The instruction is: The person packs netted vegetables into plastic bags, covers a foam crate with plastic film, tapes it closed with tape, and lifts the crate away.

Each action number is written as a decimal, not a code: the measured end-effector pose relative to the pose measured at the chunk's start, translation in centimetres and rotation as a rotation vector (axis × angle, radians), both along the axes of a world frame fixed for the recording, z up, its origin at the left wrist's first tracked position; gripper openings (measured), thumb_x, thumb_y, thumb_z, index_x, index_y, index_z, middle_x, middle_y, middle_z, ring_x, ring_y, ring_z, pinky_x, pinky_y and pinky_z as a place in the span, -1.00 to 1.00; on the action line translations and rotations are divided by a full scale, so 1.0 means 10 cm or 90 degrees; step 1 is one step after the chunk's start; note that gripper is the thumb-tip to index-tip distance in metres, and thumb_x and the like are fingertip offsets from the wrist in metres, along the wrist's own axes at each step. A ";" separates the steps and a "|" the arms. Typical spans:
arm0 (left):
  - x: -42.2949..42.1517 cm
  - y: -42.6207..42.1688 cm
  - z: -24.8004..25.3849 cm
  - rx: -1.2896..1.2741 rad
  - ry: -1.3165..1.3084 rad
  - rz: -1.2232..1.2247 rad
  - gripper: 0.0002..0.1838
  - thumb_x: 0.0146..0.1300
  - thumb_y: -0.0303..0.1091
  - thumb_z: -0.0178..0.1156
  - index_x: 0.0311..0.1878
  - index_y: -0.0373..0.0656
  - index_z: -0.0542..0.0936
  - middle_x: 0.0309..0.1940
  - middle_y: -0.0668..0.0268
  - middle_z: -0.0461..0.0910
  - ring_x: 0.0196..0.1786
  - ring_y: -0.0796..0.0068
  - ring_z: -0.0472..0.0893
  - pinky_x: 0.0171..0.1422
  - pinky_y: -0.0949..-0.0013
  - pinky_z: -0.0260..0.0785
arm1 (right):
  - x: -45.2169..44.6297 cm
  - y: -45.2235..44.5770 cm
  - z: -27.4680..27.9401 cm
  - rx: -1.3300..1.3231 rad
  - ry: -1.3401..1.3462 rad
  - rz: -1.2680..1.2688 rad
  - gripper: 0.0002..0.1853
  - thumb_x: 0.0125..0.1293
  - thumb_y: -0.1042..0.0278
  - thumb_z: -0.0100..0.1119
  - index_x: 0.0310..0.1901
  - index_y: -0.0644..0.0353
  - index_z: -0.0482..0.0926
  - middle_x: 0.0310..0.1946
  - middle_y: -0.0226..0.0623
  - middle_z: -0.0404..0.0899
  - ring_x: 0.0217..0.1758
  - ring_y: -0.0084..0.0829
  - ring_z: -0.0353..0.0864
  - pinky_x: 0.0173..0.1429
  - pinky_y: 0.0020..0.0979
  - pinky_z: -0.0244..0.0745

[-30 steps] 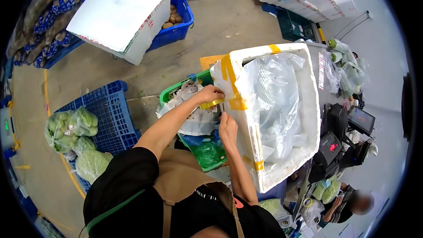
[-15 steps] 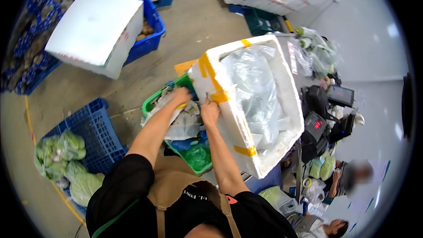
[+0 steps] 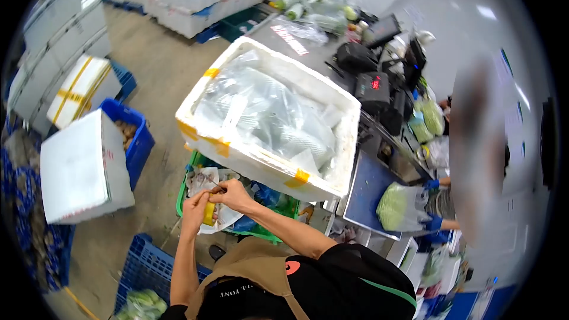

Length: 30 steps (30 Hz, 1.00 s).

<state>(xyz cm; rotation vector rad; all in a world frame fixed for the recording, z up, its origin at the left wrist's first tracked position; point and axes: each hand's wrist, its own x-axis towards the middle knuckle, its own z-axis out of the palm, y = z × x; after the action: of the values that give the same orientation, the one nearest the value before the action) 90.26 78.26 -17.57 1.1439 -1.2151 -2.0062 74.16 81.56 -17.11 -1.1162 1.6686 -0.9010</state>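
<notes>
My left hand (image 3: 192, 210) is closed on a yellow tape roll (image 3: 208, 214), held over a green crate (image 3: 182, 194). My right hand (image 3: 235, 195) meets it with fingers pinched together at a small dark thing too small to name. Beyond both hands, a white foam box (image 3: 267, 172) with yellow tape on its edge stands tilted and open. Clear plastic (image 3: 267, 106) covers pale netted items inside it. Crumpled paper and blue and green plastic lie in the crate.
At left stand a closed foam box (image 3: 74, 169) and a blue crate (image 3: 140, 153) of round brown produce. A blue pallet (image 3: 145, 269) is below. At right are scales (image 3: 373, 92) and a co-worker's blue-gloved hands (image 3: 434, 222) at bagged greens (image 3: 394, 207).
The view has swung right, and the foam box appears turned. My hands, apart before, have come together before the box's near side. The tape roll is now clearly visible below my left fingers.
</notes>
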 end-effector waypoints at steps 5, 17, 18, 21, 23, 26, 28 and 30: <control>-0.23 -0.06 0.90 -0.128 0.061 -0.009 -0.34 0.27 -0.43 0.12 0.41 -0.19 0.12 -0.26 0.18 0.59 -0.53 0.52 0.56 -0.51 0.45 0.50 | -0.11 -0.02 0.51 -0.150 -0.100 -0.101 -0.87 0.03 0.45 0.26 -0.45 0.37 0.61 -0.59 -0.37 0.56 -0.49 -0.66 0.44 -0.40 -0.53 0.35; -1.17 -1.77 2.63 -0.447 -0.047 -0.473 -0.25 -0.30 -0.19 0.35 0.09 -0.28 0.52 -0.28 0.27 0.63 -0.31 0.59 0.59 -0.19 0.56 0.46 | -4.94 1.88 0.97 -0.439 -0.084 -0.963 -0.89 0.02 0.50 0.33 -0.44 0.25 0.56 -0.63 -0.41 0.45 -0.73 -0.62 0.25 -0.69 -0.55 0.09; -1.31 -1.92 2.81 -0.471 -0.104 -0.506 -0.27 -0.29 -0.17 0.36 0.07 -0.28 0.53 -0.25 0.27 0.63 -0.28 0.58 0.60 -0.18 0.54 0.46 | -5.33 2.19 0.45 -0.420 -0.129 -0.991 -0.90 0.02 0.54 0.31 -0.46 0.25 0.55 -0.63 -0.39 0.46 -0.74 -0.60 0.24 -0.72 -0.53 0.08; -1.88 -2.31 3.09 -0.631 -0.083 -0.577 -0.32 -0.20 -0.11 0.38 0.06 -0.24 0.55 -0.22 0.25 0.63 -0.22 0.55 0.59 -0.14 0.48 0.46 | -5.63 2.47 -0.90 -0.324 -0.202 -1.103 -0.87 -0.06 0.59 0.32 -0.52 0.32 0.51 -0.59 -0.22 0.50 -0.72 -0.40 0.39 -0.71 -0.41 0.16; -2.18 -2.59 3.13 -0.713 -0.127 -0.577 -0.32 -0.19 -0.02 0.40 0.02 -0.24 0.58 -0.19 0.23 0.64 -0.22 0.50 0.60 -0.12 0.45 0.46 | -5.33 2.26 -1.48 0.003 -0.077 -0.905 -0.86 -0.04 0.55 0.31 -0.53 0.31 0.49 -0.57 -0.25 0.51 -0.70 -0.40 0.40 -0.69 -0.32 0.19; -2.32 -2.91 3.26 -0.775 -0.362 -0.579 -0.38 -0.14 0.04 0.39 -0.07 -0.23 0.63 -0.23 0.24 0.66 -0.23 0.44 0.62 -0.15 0.43 0.47 | -4.81 1.90 -1.80 0.141 -0.067 -0.714 -0.88 0.00 0.55 0.29 -0.47 0.31 0.50 -0.57 -0.29 0.49 -0.70 -0.45 0.37 -0.68 -0.36 0.19; -2.31 -3.33 3.01 -0.784 -0.444 -0.580 -0.45 -0.10 0.04 0.38 -0.12 -0.19 0.66 -0.26 0.26 0.66 -0.26 0.43 0.62 -0.19 0.42 0.47 | -4.61 1.88 -1.81 0.158 -0.103 -0.692 -0.88 0.02 0.55 0.28 -0.43 0.32 0.51 -0.58 -0.32 0.48 -0.71 -0.48 0.34 -0.68 -0.39 0.18; -2.21 -3.60 2.76 -0.771 -0.526 -0.643 -0.44 -0.12 0.08 0.39 -0.11 -0.13 0.66 -0.32 0.26 0.67 -0.32 0.42 0.61 -0.25 0.41 0.45 | -4.47 1.93 -1.70 0.150 -0.143 -0.709 -0.88 0.05 0.54 0.27 -0.39 0.32 0.51 -0.58 -0.34 0.47 -0.72 -0.51 0.32 -0.68 -0.42 0.18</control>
<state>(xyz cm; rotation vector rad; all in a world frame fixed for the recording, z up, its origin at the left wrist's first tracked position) 68.20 42.31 10.07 0.6589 -3.2120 -0.6474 29.45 100.90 -34.06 0.1767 2.1029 -1.3652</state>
